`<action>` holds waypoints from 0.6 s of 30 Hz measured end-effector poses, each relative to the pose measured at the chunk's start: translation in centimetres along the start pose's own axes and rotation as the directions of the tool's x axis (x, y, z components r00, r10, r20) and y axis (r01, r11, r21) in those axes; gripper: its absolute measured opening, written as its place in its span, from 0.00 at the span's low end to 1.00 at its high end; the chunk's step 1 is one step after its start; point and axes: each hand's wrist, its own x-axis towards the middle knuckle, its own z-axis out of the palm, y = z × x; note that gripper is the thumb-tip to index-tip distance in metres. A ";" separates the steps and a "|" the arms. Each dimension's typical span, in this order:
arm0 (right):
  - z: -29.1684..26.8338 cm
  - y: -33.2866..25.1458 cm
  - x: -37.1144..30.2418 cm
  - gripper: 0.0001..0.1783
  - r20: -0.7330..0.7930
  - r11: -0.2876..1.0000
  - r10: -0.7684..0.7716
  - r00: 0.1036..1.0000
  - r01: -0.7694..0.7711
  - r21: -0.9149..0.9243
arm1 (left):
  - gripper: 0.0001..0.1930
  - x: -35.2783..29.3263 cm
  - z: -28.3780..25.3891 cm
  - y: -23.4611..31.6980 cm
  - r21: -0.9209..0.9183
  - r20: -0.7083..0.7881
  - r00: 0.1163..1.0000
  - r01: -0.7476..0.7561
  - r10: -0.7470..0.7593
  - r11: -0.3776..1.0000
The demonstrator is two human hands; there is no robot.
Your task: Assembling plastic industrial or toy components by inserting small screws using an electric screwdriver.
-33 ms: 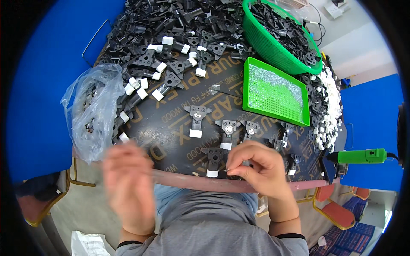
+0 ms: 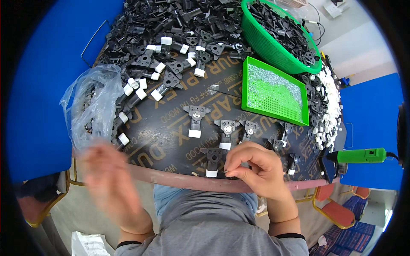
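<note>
The right hand (image 2: 260, 173) is over the near edge of the table (image 2: 158, 128), thumb and forefinger brought together at the tips on a small thin piece (image 2: 225, 171); its exact form is too small to determine. Just left of these fingertips, a black bracket (image 2: 213, 158) lies flat on the table, its white end cap (image 2: 211, 173) toward the person and a dark round opening at its centre. Contact between the small piece and this bracket cannot be confirmed. The left hand (image 2: 109, 181) is well apart at the left, at the lower end of a clear plastic bag (image 2: 92, 111). It is blurred; finger opening, any held item and contact with the bag cannot be determined. Beyond the near bracket lies a second bracket (image 2: 195, 123), with a round metal piece (image 2: 196, 114) at its centre and its white end likewise toward the person. A green tray (image 2: 275, 118) holding small shiny pieces (image 2: 267, 74) stands farther back, in front of a green basket (image 2: 265, 47) filled with black parts. A heap of black parts (image 2: 171, 21) covers the far left of the table; white pieces (image 2: 329, 98) are piled along the right. A green-handled tool (image 2: 361, 156) is at the right edge.
</note>
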 end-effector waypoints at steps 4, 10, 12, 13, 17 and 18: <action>0.6 0.1 -0.1 0.06 0.014 0.997 -0.074 0.997 0.074 -0.008 | 0.13 7.6 -5.4 4.9 0.606 -0.146 0.813 -0.377 0.564 0.700; 0.7 1.7 -0.1 0.07 -0.058 0.911 -0.030 0.998 0.003 -0.412 | 0.12 12.2 -10.7 2.4 0.848 0.093 0.984 0.003 -0.153 0.530; 1.0 2.3 0.1 0.07 -0.024 0.869 -0.030 0.999 0.014 -0.495 | 0.12 11.2 -9.8 1.2 0.884 0.138 0.981 -0.060 -0.137 0.464; 1.3 2.6 0.2 0.07 -0.030 0.869 -0.029 0.999 0.010 -0.495 | 0.13 10.7 -9.1 1.2 0.917 0.174 0.979 -0.121 -0.108 0.380; 2.1 3.3 0.3 0.05 -0.013 0.841 -0.084 0.996 0.064 -0.537 | 0.13 9.5 -8.0 3.4 0.908 -0.041 0.979 -0.048 0.201 0.415; 2.2 3.5 0.3 0.05 -0.034 0.839 -0.121 0.992 0.084 -0.537 | 0.12 9.0 -7.3 3.9 0.918 0.006 0.946 -0.134 0.325 0.373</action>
